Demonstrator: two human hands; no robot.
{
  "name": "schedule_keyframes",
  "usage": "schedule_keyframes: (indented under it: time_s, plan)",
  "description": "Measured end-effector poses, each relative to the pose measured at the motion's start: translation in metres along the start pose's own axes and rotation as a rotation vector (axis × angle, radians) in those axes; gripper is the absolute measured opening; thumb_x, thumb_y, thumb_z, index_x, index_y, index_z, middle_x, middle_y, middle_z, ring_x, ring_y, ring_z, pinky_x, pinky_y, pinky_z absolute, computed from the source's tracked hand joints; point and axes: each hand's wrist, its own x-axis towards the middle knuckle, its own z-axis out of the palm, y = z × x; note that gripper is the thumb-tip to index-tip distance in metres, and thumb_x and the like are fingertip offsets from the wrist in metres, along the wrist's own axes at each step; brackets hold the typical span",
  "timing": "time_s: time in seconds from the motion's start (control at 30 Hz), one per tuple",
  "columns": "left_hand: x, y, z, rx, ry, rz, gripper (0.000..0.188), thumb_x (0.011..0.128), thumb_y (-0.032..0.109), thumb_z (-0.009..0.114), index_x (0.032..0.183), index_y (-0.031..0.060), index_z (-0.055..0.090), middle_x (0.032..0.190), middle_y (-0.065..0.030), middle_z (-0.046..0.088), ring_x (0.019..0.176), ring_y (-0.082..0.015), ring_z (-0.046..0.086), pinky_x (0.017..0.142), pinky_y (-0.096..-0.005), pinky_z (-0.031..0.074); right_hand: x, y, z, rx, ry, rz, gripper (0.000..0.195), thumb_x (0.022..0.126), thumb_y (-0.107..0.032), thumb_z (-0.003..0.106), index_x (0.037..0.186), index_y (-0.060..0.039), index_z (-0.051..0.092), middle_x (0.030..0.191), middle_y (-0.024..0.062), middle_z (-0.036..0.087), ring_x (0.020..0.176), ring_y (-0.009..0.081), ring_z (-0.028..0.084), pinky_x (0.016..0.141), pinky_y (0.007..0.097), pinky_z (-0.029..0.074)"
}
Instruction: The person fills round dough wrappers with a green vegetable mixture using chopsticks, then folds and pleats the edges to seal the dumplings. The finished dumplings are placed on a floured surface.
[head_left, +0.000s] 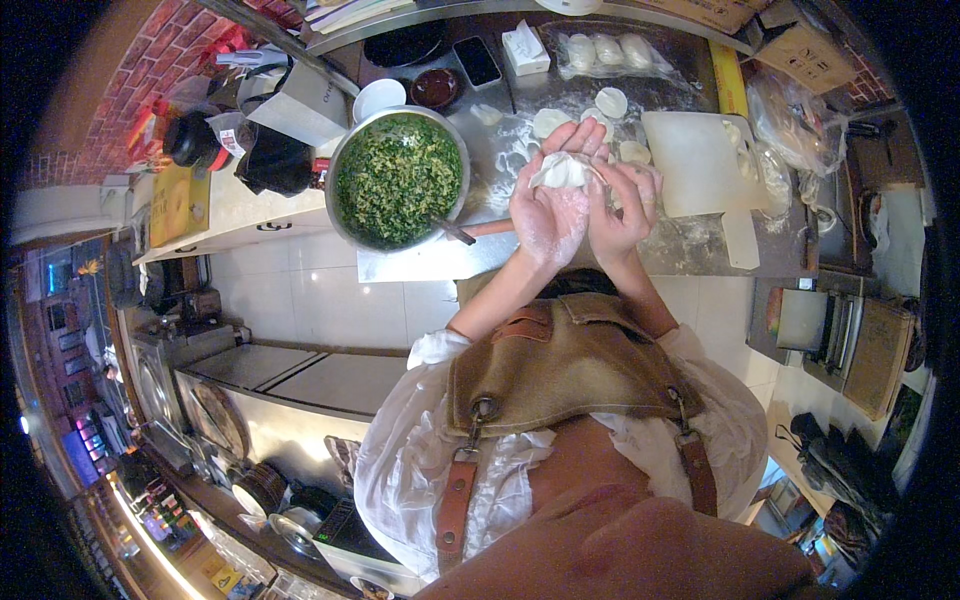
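My left hand (553, 217), dusted with flour, is palm up and cups a folded white dough wrapper (562, 171). The thumb and fingers of my right hand (624, 206) pinch the wrapper's right edge. Whether filling lies inside it cannot be seen. To the left stands a steel bowl (465, 161) of chopped green filling (396, 180), with a utensil handle (459, 234) leaning out over its rim. Beyond my fingers, round dough wrappers (611, 103) lie on the floured worktop (491, 169); my hands partly hide some. A wooden stick (491, 227) shows beside my left wrist.
A white cutting board (686, 165) with dough pieces (741, 154) lies at the right. At the back are bagged dough portions (609, 52), a tissue box (525, 51), a phone (477, 61) and a dark red bowl (435, 88). A white bowl (379, 99) stands behind the steel one.
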Motion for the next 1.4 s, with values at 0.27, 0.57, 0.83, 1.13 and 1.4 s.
schedule_keyframes:
  time_s: [0.27, 0.57, 0.83, 1.13, 1.4]
  plan:
    - [0.001, -0.001, -0.002, 0.010, -0.013, -0.045, 0.053, 0.098, 0.025, 0.040, 0.142, -0.0053, 0.038, 0.147, -0.0222, 0.042, 0.138, -0.0337, 0.039, 0.115, -0.0426, 0.033, 0.006, 0.006, -0.006, -0.049, -0.062, -0.069, 0.032, 0.073, -0.010, 0.079, 0.104, -0.0071, 0.073, 0.104, 0.0062, 0.067, 0.099, 0.0275, 0.058, 0.086, 0.0401, 0.045]
    - [-0.003, 0.005, -0.007, -0.097, 0.022, -0.158, 0.053, 0.098, 0.022, 0.041, 0.144, -0.0033, 0.036, 0.150, -0.0196, 0.040, 0.139, -0.0285, 0.039, 0.113, -0.0375, 0.036, 0.012, 0.015, -0.005, 0.487, -0.467, 0.177, 0.069, 0.079, -0.007, 0.077, 0.140, -0.0019, 0.047, 0.116, 0.0127, 0.070, 0.121, 0.0256, 0.061, 0.110, 0.0413, 0.038]
    - [-0.001, 0.008, -0.008, -0.238, 0.013, -0.184, 0.048, 0.099, 0.017, 0.039, 0.142, -0.0045, 0.038, 0.145, -0.0182, 0.045, 0.128, -0.0292, 0.050, 0.104, -0.0345, 0.047, 0.007, 0.013, -0.004, 0.465, -0.464, 0.200, 0.073, 0.084, 0.001, 0.071, 0.147, 0.0008, 0.035, 0.117, 0.0136, 0.070, 0.118, 0.0240, 0.062, 0.103, 0.0365, 0.045]
    - [0.001, 0.006, -0.007, -0.251, 0.059, -0.178, 0.043, 0.099, 0.016, 0.039, 0.136, -0.0062, 0.043, 0.135, -0.0195, 0.052, 0.121, -0.0288, 0.055, 0.106, -0.0386, 0.044, 0.010, 0.014, -0.002, 0.468, -0.480, 0.297, 0.078, 0.085, 0.002, 0.069, 0.151, 0.0007, 0.027, 0.116, 0.0143, 0.070, 0.120, 0.0224, 0.061, 0.106, 0.0346, 0.041]
    - [0.000, 0.006, -0.051, -0.307, 0.092, -0.239, 0.035, 0.101, 0.018, 0.037, 0.126, -0.0010, 0.052, 0.121, -0.0168, 0.062, 0.111, -0.0274, 0.061, 0.099, -0.0403, 0.049, 0.015, 0.023, 0.006, 0.571, -0.503, 0.173, 0.081, 0.084, 0.000, 0.070, 0.152, -0.0025, 0.027, 0.115, 0.0118, 0.071, 0.117, 0.0204, 0.061, 0.108, 0.0353, 0.039]
